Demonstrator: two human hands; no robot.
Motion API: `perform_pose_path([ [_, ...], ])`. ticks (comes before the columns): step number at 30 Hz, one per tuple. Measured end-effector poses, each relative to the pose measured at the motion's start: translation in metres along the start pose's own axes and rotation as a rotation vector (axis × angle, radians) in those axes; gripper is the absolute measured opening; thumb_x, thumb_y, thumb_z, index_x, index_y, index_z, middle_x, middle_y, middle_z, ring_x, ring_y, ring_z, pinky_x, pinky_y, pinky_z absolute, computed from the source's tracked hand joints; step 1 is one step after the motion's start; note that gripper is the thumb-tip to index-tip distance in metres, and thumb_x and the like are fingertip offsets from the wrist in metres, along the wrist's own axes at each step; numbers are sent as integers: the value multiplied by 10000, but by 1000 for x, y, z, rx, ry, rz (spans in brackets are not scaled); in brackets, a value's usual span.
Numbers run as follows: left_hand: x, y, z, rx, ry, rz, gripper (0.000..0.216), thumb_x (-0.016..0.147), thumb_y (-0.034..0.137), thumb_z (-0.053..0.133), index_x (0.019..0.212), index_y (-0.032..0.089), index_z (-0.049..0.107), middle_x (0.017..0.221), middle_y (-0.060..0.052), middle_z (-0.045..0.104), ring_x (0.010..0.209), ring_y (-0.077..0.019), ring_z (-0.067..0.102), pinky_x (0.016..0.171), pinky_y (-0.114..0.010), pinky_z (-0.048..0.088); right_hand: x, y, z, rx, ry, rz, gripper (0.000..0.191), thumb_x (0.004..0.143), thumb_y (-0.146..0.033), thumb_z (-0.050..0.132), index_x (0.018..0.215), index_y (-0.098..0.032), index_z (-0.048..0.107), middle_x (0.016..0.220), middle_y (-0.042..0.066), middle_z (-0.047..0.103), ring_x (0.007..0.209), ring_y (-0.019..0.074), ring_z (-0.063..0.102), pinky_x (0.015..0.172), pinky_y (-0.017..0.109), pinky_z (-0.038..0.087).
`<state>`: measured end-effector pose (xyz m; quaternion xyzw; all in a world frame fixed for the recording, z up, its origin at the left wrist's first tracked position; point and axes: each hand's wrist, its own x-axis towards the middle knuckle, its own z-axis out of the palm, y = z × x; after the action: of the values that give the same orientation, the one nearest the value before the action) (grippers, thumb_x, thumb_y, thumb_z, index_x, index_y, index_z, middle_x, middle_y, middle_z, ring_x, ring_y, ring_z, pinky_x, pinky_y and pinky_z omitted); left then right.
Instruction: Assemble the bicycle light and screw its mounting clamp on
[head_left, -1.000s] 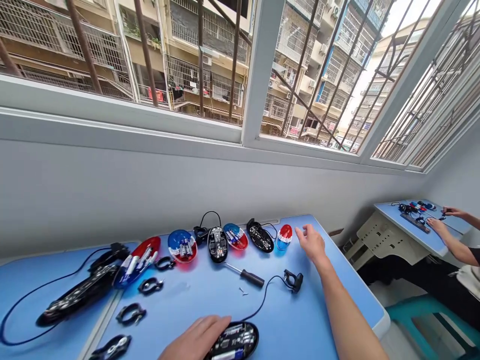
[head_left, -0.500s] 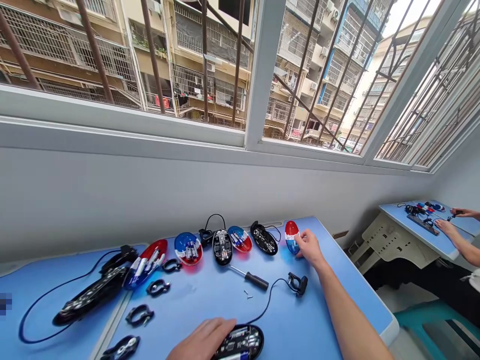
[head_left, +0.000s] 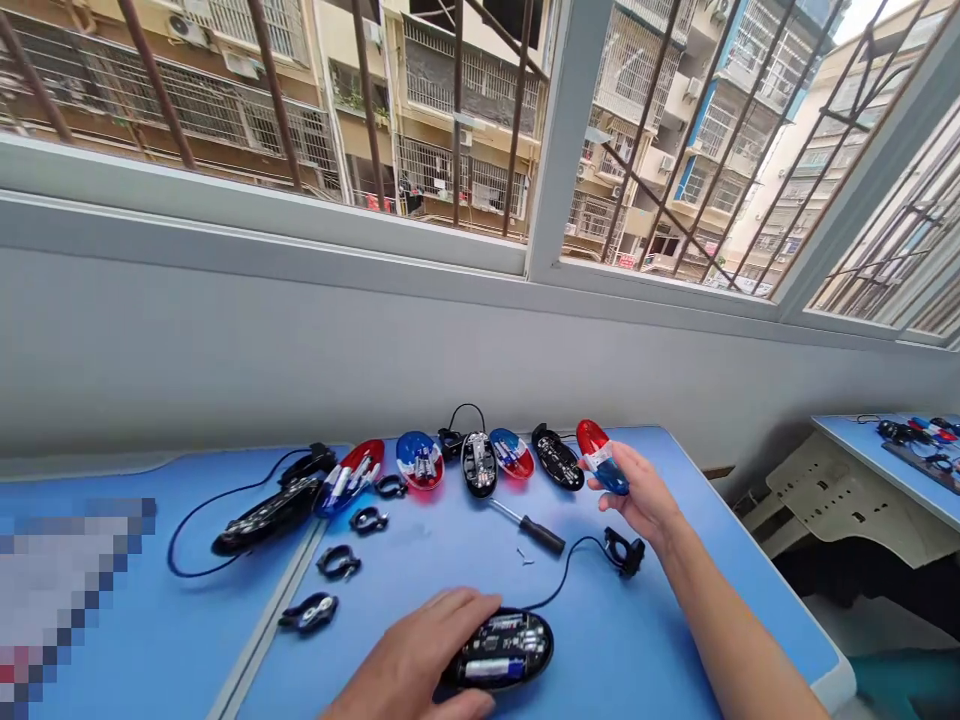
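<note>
My left hand (head_left: 431, 650) grips the left end of a black oval housing (head_left: 529, 645) in the front of the table, thumb along the near side. Its circuit board and silver-and-blue batteries face up. A cable runs from it to a black clamp-like button piece (head_left: 624, 552). My right hand (head_left: 637, 490) pinches a red-and-blue translucent oval cover (head_left: 592, 440) at its blue end, tilted above the table's far right part. Just left of this cover lies another open black housing (head_left: 559, 460). A screwdriver (head_left: 541, 535) and small screws (head_left: 525, 558) lie between my hands.
Farther back stand more covers (head_left: 420, 462) with batteries in them and a black housing (head_left: 480, 465). Several black ring clamps (head_left: 339, 562) line the left, near a long housing (head_left: 266, 520) with a looped cable. A wall and barred windows rise behind; another table (head_left: 840, 430) is at right.
My right hand has lifted the red-and-blue cover off the table and tilted it. My left hand stays on the black housing. The view has shifted, so the table's things appear farther right.
</note>
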<state>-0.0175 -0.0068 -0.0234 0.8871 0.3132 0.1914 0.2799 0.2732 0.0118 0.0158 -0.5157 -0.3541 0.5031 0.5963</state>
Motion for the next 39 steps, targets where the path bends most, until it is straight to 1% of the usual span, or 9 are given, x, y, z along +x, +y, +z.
perform_pose_path([
  [4, 4, 6, -5, -55, -98, -59, 575, 673, 181, 612, 1240, 214, 521, 1145, -69, 640, 1011, -248, 595, 899, -360, 479, -16, 1, 18, 74, -106, 47, 274, 869, -435, 520, 1031, -225, 590, 905, 49, 672, 597, 128, 628, 367, 181, 472],
  [8, 5, -2, 2, -92, -56, -169, 633, 650, 181, 625, 1264, 176, 475, 1203, -103, 605, 1074, -270, 566, 932, -389, 449, -34, 2, 36, 44, -284, 84, 356, 831, -429, 569, 1143, -258, 573, 963, 46, 657, 709, 163, 644, 460, 227, 523],
  [13, 7, -7, 5, -218, 21, -246, 795, 610, 182, 629, 1353, 169, 347, 1148, -95, 593, 961, -254, 589, 836, -368, 479, -52, 12, 49, -278, -410, -73, 410, 821, -398, 603, 1202, -255, 562, 1088, 60, 644, 953, 201, 596, 688, 297, 545],
  [18, 10, 11, -22, -553, -138, -228, 640, 606, 107, 615, 1222, 208, 473, 966, -3, 609, 804, -181, 570, 692, -264, 473, -67, 22, 50, -607, -452, -200, 389, 867, -330, 564, 1244, -239, 531, 1258, 74, 573, 1150, 239, 526, 973, 411, 443],
  [21, 8, 11, -31, -638, -165, -203, 551, 617, 86, 588, 1152, 203, 518, 929, 5, 610, 779, -174, 555, 652, -249, 449, -75, 26, 50, -786, -458, -317, 378, 879, -291, 543, 1253, -255, 503, 1236, 74, 574, 1105, 232, 549, 941, 399, 467],
  [25, 6, -2, -25, -673, -160, -289, 767, 634, 121, 618, 1339, 208, 330, 940, -1, 618, 789, -180, 564, 687, -275, 454, -82, 33, 56, -907, -504, -723, 473, 847, -169, 525, 1298, -256, 411, 1200, 81, 566, 1097, 234, 524, 920, 387, 469],
  [28, 6, -9, -21, -685, -154, -297, 884, 612, 129, 645, 1392, 215, 238, 894, 24, 590, 785, -172, 560, 730, -287, 461, -84, 40, 61, -949, -505, -917, 521, 816, -112, 501, 1315, -199, 377, 1165, 117, 544, 1044, 243, 520, 857, 385, 491],
  [33, 9, -10, -20, -695, -155, -282, 806, 582, 139, 665, 1316, 205, 337, 858, 34, 575, 764, -165, 557, 735, -284, 468, -85, 51, 64, -997, -496, -974, 527, 781, -77, 488, 1294, -140, 381, 1131, 151, 502, 991, 253, 503, 793, 397, 507],
  [39, 9, -13, -18, -669, -160, -265, 770, 578, 164, 685, 1296, 215, 409, 918, 13, 587, 779, -158, 538, 717, -256, 460, -84, 63, 62, -1049, -505, -904, 602, 738, -70, 496, 1314, -154, 342, 1119, 149, 483, 966, 259, 505, 756, 397, 520],
])
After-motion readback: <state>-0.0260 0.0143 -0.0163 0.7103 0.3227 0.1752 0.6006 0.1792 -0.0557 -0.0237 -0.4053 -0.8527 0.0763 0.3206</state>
